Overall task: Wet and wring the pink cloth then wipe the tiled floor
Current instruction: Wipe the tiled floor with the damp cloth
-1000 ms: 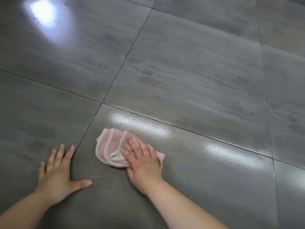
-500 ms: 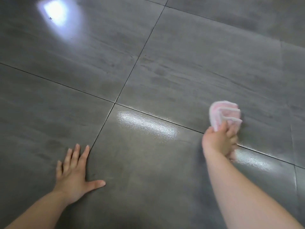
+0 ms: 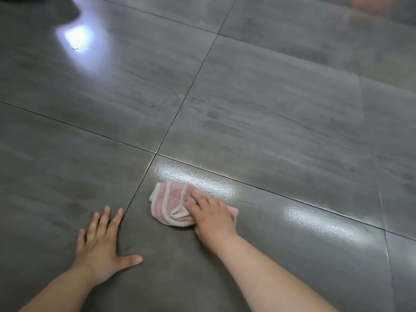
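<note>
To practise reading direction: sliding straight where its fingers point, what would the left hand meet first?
Nothing, it seems: the left hand points across bare tiled floor; the pink cloth lies off to its right.

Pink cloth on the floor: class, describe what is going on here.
A person is wiping the grey tiled floor. Their right hand presses the folded pink cloth flat on a tile, just right of a grout line. Their left hand rests flat on the floor beside it, fingers spread. Beyond the cloth, glossy patches shine.
</note>
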